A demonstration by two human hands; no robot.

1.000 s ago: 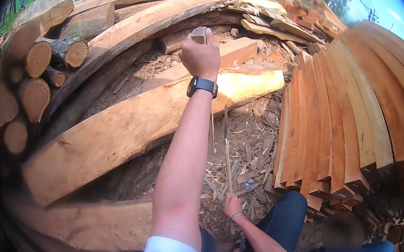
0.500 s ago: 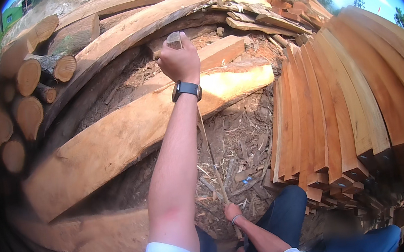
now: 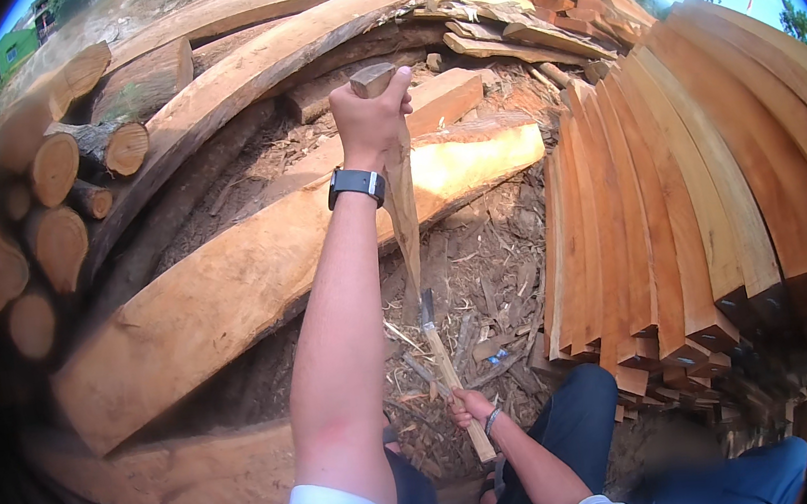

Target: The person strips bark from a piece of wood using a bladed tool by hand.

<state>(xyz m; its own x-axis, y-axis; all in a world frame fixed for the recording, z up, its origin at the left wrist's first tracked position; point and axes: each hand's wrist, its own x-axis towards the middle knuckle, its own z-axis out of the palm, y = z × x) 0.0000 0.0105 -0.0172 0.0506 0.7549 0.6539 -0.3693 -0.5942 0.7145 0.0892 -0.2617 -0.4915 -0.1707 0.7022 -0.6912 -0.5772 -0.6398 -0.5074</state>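
While the left hand (image 3: pixel 369 115) is raised at arm's length with its fingers wrapped tightly round the top of a long thin wooden stick (image 3: pixel 401 202), the stick hangs downward from that fist toward the ground; a black wristwatch (image 3: pixel 356 185) sits on the wrist just below the grip. Lower in the view, the right hand (image 3: pixel 470 408) is curled shut round the pale wooden handle of a hatchet-like tool (image 3: pixel 451 372); its dark blade points upward and meets the lower end of the stick, though whether it bites into the wood cannot be told. Both hands are above a patch of ground strewn with wood chips (image 3: pixel 487 272), in front of the person's knees in dark blue trousers (image 3: pixel 586 421). Behind the stick lies a large squared timber beam (image 3: pixel 227 294), its far end brightly sunlit; a second heavy beam (image 3: pixel 180 481) lies nearer, at the lower left. To the left, round logs (image 3: pixel 44 195) are stacked with their cut ends showing; to the right, a row of reddish sawn planks (image 3: pixel 700 205) leans on edge, close together.
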